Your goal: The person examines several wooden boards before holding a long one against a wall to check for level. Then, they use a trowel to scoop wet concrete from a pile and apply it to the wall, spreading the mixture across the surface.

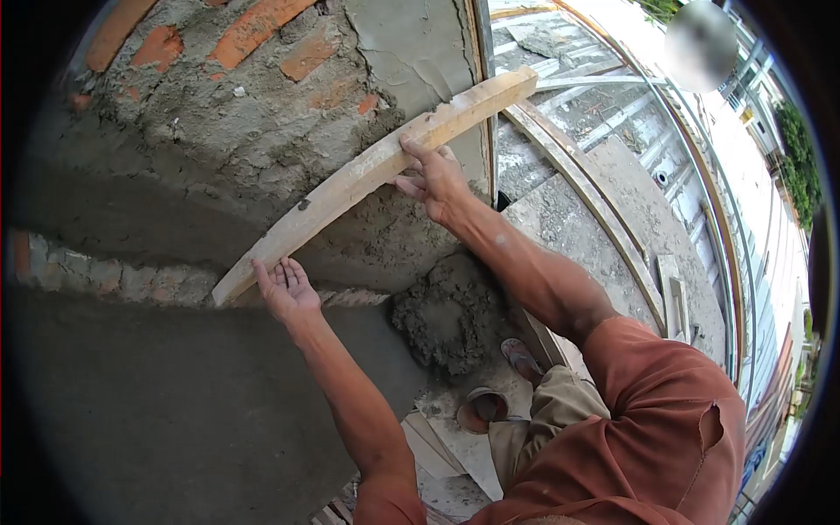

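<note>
A long wooden board [350,181], pale and smeared with mortar, lies slanted across the brick wall [254,131], its upper right end by the wall's edge. My left hand [290,296] holds the lower left end, thumb on the face and fingers curled beneath. Farther up, my right hand [435,182] grips the board with its thumb on top and fingers under the lower edge. Wet grey mortar covers the wall around the board, while bare orange bricks [254,33] show above it. Whether the board presses on the mortar all along cannot be made out.
A heap of wet mortar [448,313] lies below the right forearm, near my sandalled foot [522,359]. A small bucket [482,409] stands beside my leg. Wooden planks [595,219] and metal roofing [604,122] spread to the right. Smooth grey plaster [192,402] fills the lower left.
</note>
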### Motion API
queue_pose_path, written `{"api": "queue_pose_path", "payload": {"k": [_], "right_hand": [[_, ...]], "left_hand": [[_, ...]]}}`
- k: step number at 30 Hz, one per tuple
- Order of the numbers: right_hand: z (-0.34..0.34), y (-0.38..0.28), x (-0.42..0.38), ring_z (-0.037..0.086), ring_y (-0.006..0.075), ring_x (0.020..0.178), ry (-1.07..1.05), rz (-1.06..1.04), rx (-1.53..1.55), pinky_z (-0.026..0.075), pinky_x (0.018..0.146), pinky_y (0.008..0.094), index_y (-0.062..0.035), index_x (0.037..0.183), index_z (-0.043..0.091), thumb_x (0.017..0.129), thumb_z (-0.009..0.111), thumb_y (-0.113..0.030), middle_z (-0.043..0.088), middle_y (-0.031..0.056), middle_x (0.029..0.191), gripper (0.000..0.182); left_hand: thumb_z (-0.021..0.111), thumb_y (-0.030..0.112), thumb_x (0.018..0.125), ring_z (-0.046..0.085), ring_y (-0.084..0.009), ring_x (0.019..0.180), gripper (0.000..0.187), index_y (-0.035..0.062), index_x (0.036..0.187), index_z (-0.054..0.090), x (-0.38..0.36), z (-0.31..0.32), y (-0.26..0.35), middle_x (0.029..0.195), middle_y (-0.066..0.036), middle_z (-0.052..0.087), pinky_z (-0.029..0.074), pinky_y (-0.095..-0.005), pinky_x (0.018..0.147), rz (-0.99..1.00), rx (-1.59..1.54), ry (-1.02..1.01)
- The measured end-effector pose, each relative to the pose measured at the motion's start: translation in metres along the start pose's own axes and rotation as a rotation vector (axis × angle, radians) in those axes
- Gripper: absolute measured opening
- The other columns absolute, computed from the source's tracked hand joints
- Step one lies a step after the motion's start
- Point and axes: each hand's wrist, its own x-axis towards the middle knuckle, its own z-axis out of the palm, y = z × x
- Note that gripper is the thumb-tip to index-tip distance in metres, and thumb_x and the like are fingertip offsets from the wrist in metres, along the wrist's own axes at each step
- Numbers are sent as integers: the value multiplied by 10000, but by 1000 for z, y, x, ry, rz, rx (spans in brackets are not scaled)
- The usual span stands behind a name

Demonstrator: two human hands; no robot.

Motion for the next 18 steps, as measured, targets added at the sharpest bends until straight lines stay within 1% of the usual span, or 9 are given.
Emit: {"api": "queue_pose_path", "payload": {"k": [3, 5, 7, 8, 11, 13, 14, 16, 18], "right_hand": [[23, -29, -25, 659, 250, 917, -75, -36, 27, 526, 776, 303, -112, 1256, 436, 876, 714, -378, 578, 95, 1186, 540], [25, -40, -44, 669, 262, 936, -104, -61, 51, 537, 784, 329, -106, 1254, 435, 904, 680, -343, 575, 102, 1197, 489], [15, -44, -64, 658, 287, 1006, -458, -117, 309, 536, 840, 367, -109, 1268, 441, 944, 620, -298, 576, 105, 1198, 415], [2, -37, -66, 608, 312, 1133, -566, -91, 404, 489, 968, 414, -63, 1319, 436, 954, 565, -225, 559, 131, 1277, 419], [-35, -25, -84, 557, 308, 1212, -757, -7, 575, 412, 1065, 442, 1, 1364, 415, 927, 551, -178, 522, 155, 1362, 491], [-62, -17, -95, 495, 304, 1292, -703, -17, 613, 343, 1133, 463, 45, 1384, 388, 890, 541, -125, 454, 196, 1441, 544], [-73, -14, -103, 458, 310, 1325, -706, -15, 624, 323, 1150, 466, 35, 1391, 384, 881, 537, -114, 431, 208, 1458, 552], [-92, -24, -123, 346, 321, 1410, -733, -22, 637, 255, 1194, 468, 2, 1409, 374, 851, 529, -90, 350, 239, 1508, 587], [-116, -26, -133, 345, 323, 1410, -717, -61, 655, 253, 1194, 470, -8, 1411, 374, 845, 532, -94, 346, 239, 1511, 594]], "left_hand": [[790, 309, 829, 454, -215, 1203, 837, -60, 1409, 315, -18, 25, 30, 1365, -141, 369, 460, -337, 936, 27, -24, -38], [784, 307, 815, 445, -227, 1174, 772, -49, 1355, 363, -38, 33, 48, 1260, -115, 433, 433, -373, 953, 190, -72, -200], [668, 400, 879, 390, -265, 1287, 690, 27, 1387, 389, -76, 39, 53, 1367, -136, 410, 381, -469, 1004, 371, -25, -319], [661, 417, 884, 374, -287, 1314, 710, 30, 1401, 367, -92, 37, 55, 1387, -148, 399, 370, -500, 1030, 380, -71, -373], [659, 538, 867, 390, -382, 1332, 885, 19, 1443, 233, -119, 22, 49, 1373, -188, 399, 308, -613, 1126, 354, -213, -470], [647, 564, 865, 500, -325, 1235, 759, 28, 1341, 397, -126, 8, 37, 1286, -151, 495, 306, -589, 1141, 324, -273, -407], [647, 564, 865, 500, -325, 1235, 759, 28, 1341, 397, -131, -2, 31, 1286, -151, 495, 306, -589, 1141, 298, -257, -416], [637, 556, 876, 564, -269, 1132, 643, 27, 1216, 502, -143, -10, 15, 1105, -114, 596, 315, -568, 1138, 232, -382, -454], [631, 548, 880, 580, -252, 1086, 615, 27, 1190, 526, -162, -10, -1, 1050, -103, 609, 319, -557, 1133, 201, -398, -492]]}}
